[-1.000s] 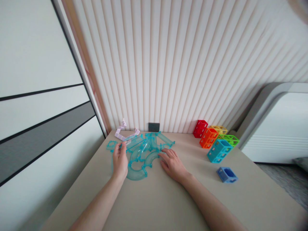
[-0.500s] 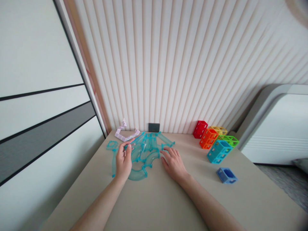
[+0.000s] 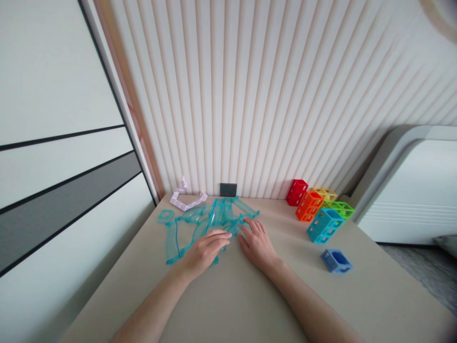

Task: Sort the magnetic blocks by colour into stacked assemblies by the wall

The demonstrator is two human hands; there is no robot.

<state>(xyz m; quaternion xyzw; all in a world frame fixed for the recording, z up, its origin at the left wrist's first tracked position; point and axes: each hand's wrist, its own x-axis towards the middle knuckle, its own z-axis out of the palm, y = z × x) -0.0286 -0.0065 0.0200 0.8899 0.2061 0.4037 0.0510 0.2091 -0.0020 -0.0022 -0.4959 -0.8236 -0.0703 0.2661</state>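
Observation:
My left hand (image 3: 207, 251) is stretched over the near part of a cluster of translucent teal toy track pieces (image 3: 223, 209), palm down, fingers pointing right. It hides some curved pieces, and nothing shows gripped in it. Just right of the cluster, my right hand (image 3: 260, 244) rests with its fingers apart and slightly bent, the fingertips at the edge of a teal piece. Between both hands' fingertips there is only a small gap. A straight teal piece (image 3: 172, 242) lies left of my left hand, with a ring-shaped teal piece (image 3: 166, 216) beyond it.
A lilac-and-white segmented toy (image 3: 183, 205) lies at the table's back left. On the right stand red (image 3: 297, 192), orange (image 3: 309, 206), yellow, green and light-blue (image 3: 324, 226) openwork blocks, with a blue block (image 3: 336, 261) nearer. A black socket (image 3: 228, 189) is at the wall.
My left hand has moved right and nearer to me, away from the cluster's left side, and turned palm down. The straight piece at its fingers is no longer there. My right hand has barely moved.

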